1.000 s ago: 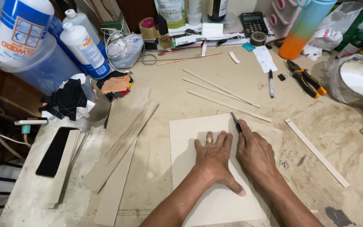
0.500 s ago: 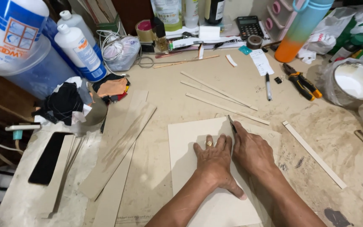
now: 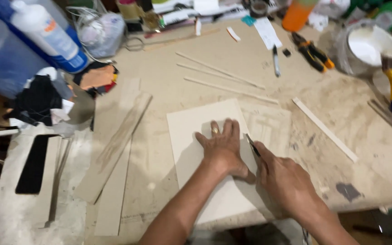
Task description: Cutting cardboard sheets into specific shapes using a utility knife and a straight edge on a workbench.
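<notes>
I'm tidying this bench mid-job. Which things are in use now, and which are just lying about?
In use: left hand flat on the pale board; right hand holding a knife at its edge.

Lying about: orange-handled pliers, marker, thin wooden strips, glue bottle.

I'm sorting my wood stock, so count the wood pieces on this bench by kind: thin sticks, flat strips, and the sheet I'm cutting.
Thin sticks: 3
Flat strips: 4, namely three left of the sheet and one to its right
Sheet: 1, under the left hand, with the right hand holding a knife at its edge
Total: 8
</notes>
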